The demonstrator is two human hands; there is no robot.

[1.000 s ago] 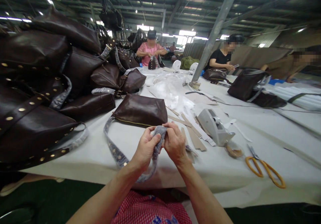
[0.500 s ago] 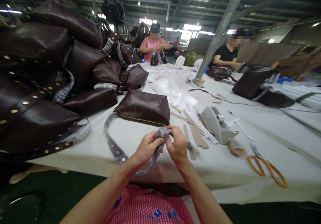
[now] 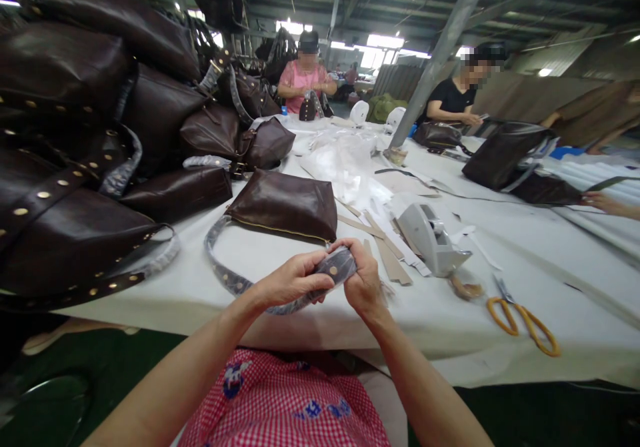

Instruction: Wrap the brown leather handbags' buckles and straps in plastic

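A dark brown leather bag (image 3: 285, 203) lies on the white table (image 3: 450, 327) just beyond my hands. Its studded strap (image 3: 225, 270), wrapped in clear film, loops from the bag's left corner round to me. My left hand (image 3: 287, 280) and my right hand (image 3: 363, 280) both pinch the near end of that strap above the table's front edge. The strap end lies flat between the fingers, with a gold stud showing.
A big heap of brown bags (image 3: 90, 140) fills the left side. To the right lie a grey tape dispenser (image 3: 433, 240), cardboard strips (image 3: 387, 257), orange-handled scissors (image 3: 523, 317) and clear plastic sheets (image 3: 345, 163). Other people work at the far end, and a steel post (image 3: 435, 60) stands mid-table.
My hands have shifted along the strap and turned its end flat, so a stud faces up. The view has tipped down slightly.
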